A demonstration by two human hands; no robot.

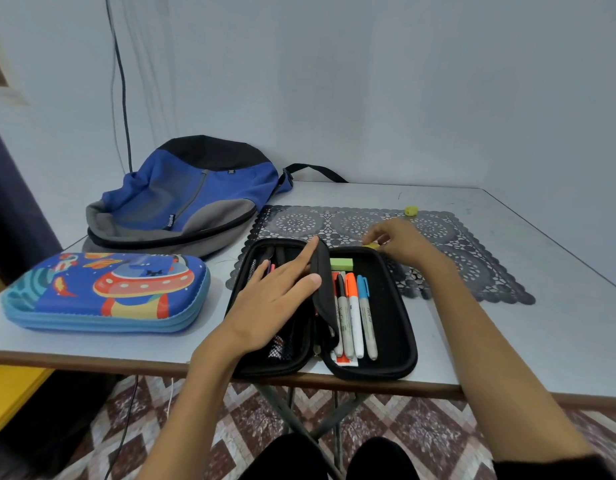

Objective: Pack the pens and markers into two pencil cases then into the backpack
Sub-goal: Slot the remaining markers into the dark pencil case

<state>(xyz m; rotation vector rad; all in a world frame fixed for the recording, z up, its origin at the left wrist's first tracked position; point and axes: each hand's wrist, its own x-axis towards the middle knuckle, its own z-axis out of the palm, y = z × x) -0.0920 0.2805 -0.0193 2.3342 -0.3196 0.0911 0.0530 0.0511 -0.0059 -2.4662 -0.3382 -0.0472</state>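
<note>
A black pencil case lies open at the table's front edge. Its right half holds several markers with black, orange and blue caps and a green eraser. My left hand lies flat on the left half and holds the black middle flap upright between thumb and forefinger. My right hand is just behind the case's far right corner, fingers curled on a small yellow item on the mat. A blue cartoon pencil case lies zipped at the left. The blue, black and grey backpack lies behind it.
A dark lace mat covers the table's middle right, with a small yellow object at its far edge. The grey table meets the wall behind. A black cable hangs down the wall above the backpack.
</note>
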